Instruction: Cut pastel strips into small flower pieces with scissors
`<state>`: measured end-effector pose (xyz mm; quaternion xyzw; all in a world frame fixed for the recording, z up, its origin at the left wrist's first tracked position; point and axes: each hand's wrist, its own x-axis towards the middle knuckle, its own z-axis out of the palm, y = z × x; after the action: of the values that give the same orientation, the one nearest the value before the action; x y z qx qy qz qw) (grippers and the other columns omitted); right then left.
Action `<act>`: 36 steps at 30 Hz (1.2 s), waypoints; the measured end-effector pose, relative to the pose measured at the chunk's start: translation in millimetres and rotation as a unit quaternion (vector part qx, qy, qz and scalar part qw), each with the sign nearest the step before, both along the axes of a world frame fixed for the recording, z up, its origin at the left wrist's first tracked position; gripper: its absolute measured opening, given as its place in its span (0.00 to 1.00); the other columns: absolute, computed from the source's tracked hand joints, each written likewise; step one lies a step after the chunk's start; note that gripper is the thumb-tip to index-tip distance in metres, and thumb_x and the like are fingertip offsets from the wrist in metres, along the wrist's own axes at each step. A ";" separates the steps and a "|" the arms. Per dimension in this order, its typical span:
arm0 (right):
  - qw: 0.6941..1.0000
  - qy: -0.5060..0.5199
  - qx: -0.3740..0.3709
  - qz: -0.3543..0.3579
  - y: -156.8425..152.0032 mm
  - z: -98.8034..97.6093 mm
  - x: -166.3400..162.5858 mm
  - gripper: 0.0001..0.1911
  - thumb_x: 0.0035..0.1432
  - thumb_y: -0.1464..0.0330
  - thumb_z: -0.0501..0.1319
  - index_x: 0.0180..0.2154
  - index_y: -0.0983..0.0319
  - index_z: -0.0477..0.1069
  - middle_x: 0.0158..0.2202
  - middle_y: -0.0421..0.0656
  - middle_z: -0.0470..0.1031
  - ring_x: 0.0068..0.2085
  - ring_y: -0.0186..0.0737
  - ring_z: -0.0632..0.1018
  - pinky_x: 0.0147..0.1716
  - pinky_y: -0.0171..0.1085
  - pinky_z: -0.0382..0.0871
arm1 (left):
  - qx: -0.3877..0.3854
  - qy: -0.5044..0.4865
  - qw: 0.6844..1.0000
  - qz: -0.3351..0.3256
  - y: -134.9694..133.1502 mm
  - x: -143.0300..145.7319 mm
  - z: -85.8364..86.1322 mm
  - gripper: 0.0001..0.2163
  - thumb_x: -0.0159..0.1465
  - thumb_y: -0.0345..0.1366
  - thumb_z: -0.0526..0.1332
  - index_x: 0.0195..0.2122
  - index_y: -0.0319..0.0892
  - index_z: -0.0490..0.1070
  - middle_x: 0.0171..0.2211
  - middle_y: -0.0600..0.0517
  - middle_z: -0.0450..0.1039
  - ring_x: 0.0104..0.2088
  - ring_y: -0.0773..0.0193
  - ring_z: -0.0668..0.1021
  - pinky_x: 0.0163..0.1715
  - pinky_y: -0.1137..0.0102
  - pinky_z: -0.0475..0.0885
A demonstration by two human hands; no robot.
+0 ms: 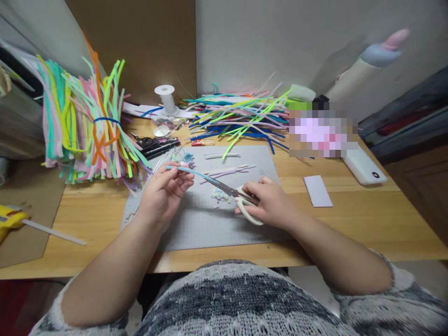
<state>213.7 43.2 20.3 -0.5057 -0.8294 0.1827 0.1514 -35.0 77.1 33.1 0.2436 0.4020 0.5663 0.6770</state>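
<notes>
My left hand [166, 186] is closed in a pinch on a light blue pipe cleaner [192, 172], which slants to the right. My right hand [268, 200] grips the white handles of a pair of scissors [227, 188]. Their dark blades point left and meet the pipe cleaner's right part; whether they are parted there I cannot tell. Below lies a grey cutting mat [196, 228]. On it are a little heap of pale fluffy clippings [220, 195], several lilac and white pipe cleaner pieces [229, 172] and small blue and purple fuzzy shapes [187, 161].
Bundled coloured pipe cleaners [84, 121] stand at the left, and a loose pile [241, 114] lies along the back. Behind the mat is a white spool [166, 98]. A yellow glue gun [12, 219] rests far left. To the right are a white card [318, 191] and a white device [364, 165].
</notes>
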 end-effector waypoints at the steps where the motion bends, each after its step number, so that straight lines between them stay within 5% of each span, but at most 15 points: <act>1: 1.000 -0.003 0.001 0.002 -0.1 -0.6 0.0 0.18 0.52 0.53 0.63 0.29 0.60 0.65 0.25 0.39 0.70 0.28 0.37 0.62 0.30 0.35 0.53 | -0.005 -0.011 1.000 0.002 -0.2 -0.1 0.9 0.05 0.53 0.27 0.62 0.31 0.40 0.69 0.25 0.54 0.75 0.26 0.69 0.79 0.28 0.75 0.76; 36: 1.000 -0.014 0.001 0.015 0.1 -2.7 -1.1 0.18 0.54 0.52 0.61 0.29 0.60 0.64 0.24 0.39 0.69 0.27 0.37 0.62 0.31 0.35 0.51 | 0.014 0.035 0.999 -0.015 -1.5 7.7 -9.2 0.13 0.46 0.28 0.71 0.29 0.40 0.67 0.25 0.56 0.75 0.27 0.69 0.80 0.28 0.77 0.76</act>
<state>212.6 43.3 17.7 -0.4953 -0.8394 0.1771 0.1371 -27.3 75.6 23.9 0.2789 0.4133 0.5530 0.6675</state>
